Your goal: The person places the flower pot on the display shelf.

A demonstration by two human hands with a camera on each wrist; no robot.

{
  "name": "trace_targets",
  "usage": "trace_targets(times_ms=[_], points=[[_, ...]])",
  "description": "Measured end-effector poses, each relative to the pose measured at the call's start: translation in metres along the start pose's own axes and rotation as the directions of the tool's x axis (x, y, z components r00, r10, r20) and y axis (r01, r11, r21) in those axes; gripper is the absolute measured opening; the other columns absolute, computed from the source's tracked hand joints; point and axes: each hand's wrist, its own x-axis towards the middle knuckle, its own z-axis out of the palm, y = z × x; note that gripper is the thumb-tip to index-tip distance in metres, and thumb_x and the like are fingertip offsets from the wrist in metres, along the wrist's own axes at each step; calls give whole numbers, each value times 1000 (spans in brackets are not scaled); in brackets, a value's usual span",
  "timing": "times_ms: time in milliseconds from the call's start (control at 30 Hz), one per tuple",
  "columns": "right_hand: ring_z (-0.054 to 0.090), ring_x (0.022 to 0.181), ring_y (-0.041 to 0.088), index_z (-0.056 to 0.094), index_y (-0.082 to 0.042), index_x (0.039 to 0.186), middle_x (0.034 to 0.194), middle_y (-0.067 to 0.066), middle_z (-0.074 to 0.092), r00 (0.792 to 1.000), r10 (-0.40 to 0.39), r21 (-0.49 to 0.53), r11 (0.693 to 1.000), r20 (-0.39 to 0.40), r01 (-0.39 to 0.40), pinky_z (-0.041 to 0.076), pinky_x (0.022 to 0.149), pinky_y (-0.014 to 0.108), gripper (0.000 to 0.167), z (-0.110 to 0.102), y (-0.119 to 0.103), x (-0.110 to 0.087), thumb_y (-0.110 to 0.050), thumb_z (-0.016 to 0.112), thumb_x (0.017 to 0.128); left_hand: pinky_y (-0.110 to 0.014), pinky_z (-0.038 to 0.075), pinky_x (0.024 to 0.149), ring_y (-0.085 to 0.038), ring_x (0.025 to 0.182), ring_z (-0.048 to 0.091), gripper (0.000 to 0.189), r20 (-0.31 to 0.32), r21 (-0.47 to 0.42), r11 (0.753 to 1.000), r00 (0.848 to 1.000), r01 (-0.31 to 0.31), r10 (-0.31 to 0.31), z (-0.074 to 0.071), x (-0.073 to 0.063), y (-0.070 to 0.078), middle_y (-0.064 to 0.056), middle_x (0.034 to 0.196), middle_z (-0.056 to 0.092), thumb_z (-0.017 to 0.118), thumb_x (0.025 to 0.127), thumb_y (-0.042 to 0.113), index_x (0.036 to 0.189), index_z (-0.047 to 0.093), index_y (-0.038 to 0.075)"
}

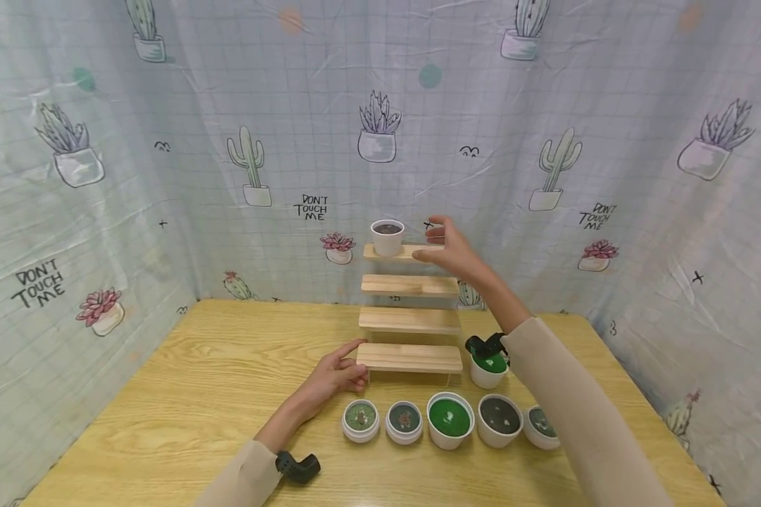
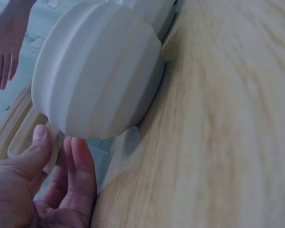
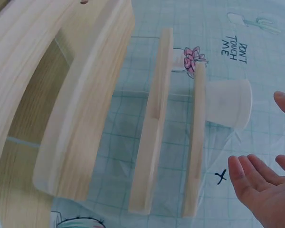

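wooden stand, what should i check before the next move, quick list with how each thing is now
1. White pot upright on top board: ok, toward the left end.
2. Right hand off that pot: ok, apart and holding nothing.
3. Left hand holding lowest board: ok, at its left end.
4. Right-wrist camera clear of the green pot beside the stand: cannot tell, they overlap in the head view.
5. Stand steady: cannot tell.

My right wrist view crops the right fingers (image 3: 238, 175); below them in the head view, a sleeve (image 1: 583, 408) partly covers a small cup (image 1: 539, 428). Beyond the left fingers (image 2: 83, 161), a ribbed cup (image 2: 99, 71) hides part of the stand (image 2: 26, 130) from me.
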Motion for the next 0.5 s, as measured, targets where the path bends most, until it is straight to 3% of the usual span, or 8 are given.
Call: trace_targets(times_ms=[300,500], points=[[40,148,42,18,-6,161,157,27,38,996,-85,-5,996,18,85,40,118,60,87,-12,11,-33,-19,74,96,-29,63,82,-14,85,69,73,5,1,1000,1000,-11,11,-2,2,-1,-7,100,71,64,103,18,165,25,17],[41,148,41,19,-7,162,158,27,38,995,-95,-27,995,31,96,40,118,60,85,-20,17,-63,-20,73,97,-28,62,81,-13,86,69,73,10,0,1000,1000,-4,4,0,2,-2,-4,99,72,65,103,18,165,25,17]])
